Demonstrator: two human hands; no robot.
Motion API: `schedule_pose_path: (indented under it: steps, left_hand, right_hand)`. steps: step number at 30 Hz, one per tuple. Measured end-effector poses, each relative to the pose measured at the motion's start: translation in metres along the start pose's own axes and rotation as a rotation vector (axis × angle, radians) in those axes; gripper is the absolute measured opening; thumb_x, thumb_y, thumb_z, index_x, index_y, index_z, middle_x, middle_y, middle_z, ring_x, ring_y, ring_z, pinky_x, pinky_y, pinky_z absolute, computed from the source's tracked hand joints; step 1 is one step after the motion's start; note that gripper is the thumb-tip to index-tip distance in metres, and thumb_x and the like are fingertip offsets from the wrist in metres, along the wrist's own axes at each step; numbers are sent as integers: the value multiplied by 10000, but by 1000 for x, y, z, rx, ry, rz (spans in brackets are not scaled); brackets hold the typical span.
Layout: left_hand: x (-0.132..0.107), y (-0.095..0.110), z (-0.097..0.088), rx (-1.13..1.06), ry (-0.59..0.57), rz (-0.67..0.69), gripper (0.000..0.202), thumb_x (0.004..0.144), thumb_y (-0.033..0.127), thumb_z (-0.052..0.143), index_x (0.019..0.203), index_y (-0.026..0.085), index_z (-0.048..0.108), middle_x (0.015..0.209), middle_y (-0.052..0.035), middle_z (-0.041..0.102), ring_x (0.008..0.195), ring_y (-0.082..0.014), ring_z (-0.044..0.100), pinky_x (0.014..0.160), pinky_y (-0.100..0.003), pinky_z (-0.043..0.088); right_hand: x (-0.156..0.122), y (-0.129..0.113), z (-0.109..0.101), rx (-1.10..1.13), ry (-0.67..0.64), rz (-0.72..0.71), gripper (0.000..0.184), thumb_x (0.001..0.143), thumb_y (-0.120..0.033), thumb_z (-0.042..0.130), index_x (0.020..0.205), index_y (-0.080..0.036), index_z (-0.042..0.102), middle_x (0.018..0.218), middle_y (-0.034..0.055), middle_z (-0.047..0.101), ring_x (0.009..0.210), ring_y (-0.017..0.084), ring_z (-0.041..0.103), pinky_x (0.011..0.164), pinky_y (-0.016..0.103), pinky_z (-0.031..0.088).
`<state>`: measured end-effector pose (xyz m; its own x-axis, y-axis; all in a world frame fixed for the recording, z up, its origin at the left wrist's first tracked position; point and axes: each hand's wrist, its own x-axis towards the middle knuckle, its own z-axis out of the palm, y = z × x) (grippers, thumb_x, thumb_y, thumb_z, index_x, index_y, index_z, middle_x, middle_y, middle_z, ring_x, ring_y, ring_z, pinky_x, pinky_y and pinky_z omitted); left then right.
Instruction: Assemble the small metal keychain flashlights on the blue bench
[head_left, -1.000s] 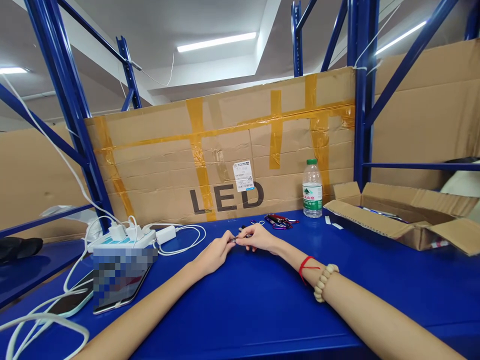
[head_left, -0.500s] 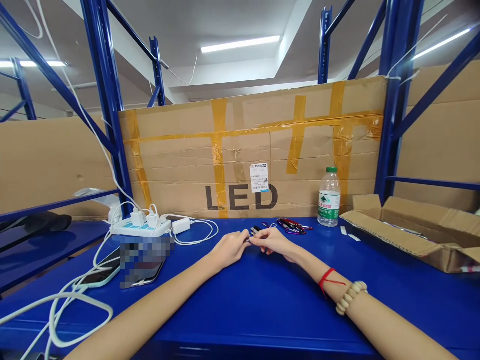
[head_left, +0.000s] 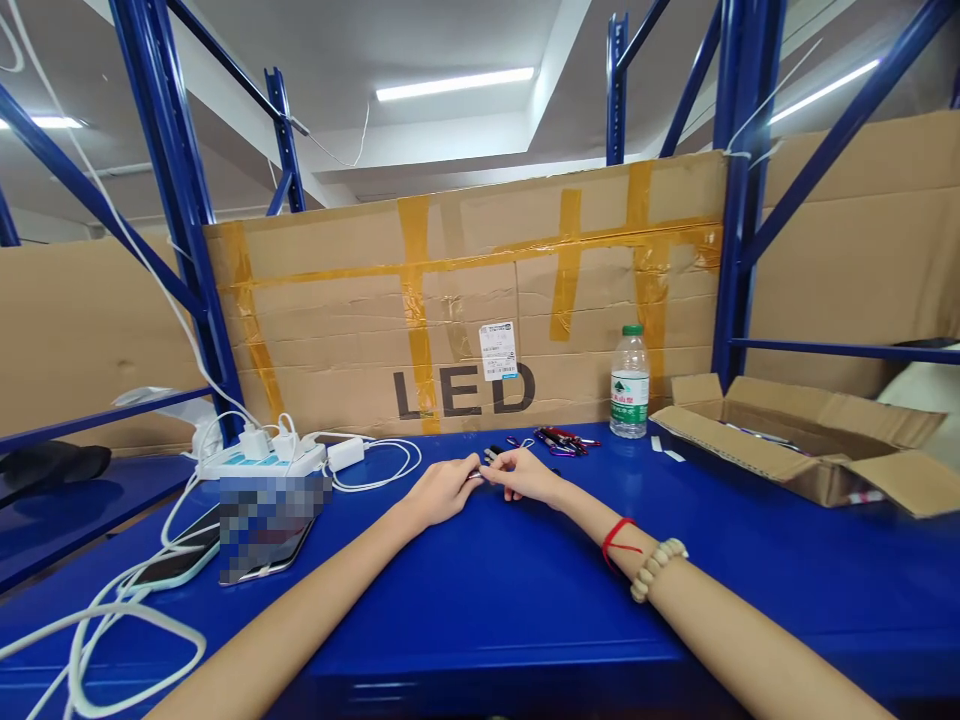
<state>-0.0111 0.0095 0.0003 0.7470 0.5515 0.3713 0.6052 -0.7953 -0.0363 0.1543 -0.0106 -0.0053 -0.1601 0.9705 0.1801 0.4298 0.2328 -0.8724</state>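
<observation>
My left hand (head_left: 440, 491) and my right hand (head_left: 527, 474) rest on the blue table (head_left: 525, 600) with their fingertips meeting around a small dark item (head_left: 480, 474) that is too small to name. Both hands are closed in a pinch on it. My right wrist wears a red string and a bead bracelet (head_left: 654, 568). Just behind my hands lies a small heap of coloured carabiner-like clips (head_left: 559, 441).
A water bottle (head_left: 629, 382) stands by the taped cardboard wall marked LED (head_left: 465, 310). An open cardboard box (head_left: 810, 440) lies at the right. At the left are a power strip with chargers (head_left: 262, 458), white cables (head_left: 112, 640) and phones (head_left: 225, 550). Blue rack posts (head_left: 731, 200) flank the table.
The camera view has swung about; my hands stay together on the small item at the same spot on the table.
</observation>
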Motion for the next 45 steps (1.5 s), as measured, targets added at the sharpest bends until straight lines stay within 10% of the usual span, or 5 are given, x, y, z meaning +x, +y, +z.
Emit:
schedule_pose_path:
  steps: [8, 13, 45]
  left_hand:
    - [1, -1, 1, -2, -65, -41, 155, 875, 300, 294, 902, 226, 427, 828, -5, 601, 762, -172, 583, 625, -234, 401]
    - [1, -2, 1, 21, -57, -11, 209, 885, 304, 252, 920, 217, 438, 881, -32, 606, 803, -202, 584, 633, -262, 411]
    - [4, -5, 5, 23, -124, -76, 235, 880, 295, 240, 891, 209, 458, 908, -32, 593, 835, -201, 572, 665, -282, 427]
  right_hand:
    - [-7, -6, 3, -391, 84, -102, 251, 762, -372, 491, 630, -164, 541, 502, -18, 552, 449, 91, 526, 484, 204, 360]
    - [-14, -16, 2, -735, 128, -156, 165, 785, -318, 460, 757, -205, 576, 823, 29, 644, 760, 173, 577, 558, 230, 329]
    - [-16, -19, 4, -857, 49, -178, 177, 751, -276, 469, 828, -215, 616, 851, 28, 657, 815, 189, 594, 603, 247, 391]
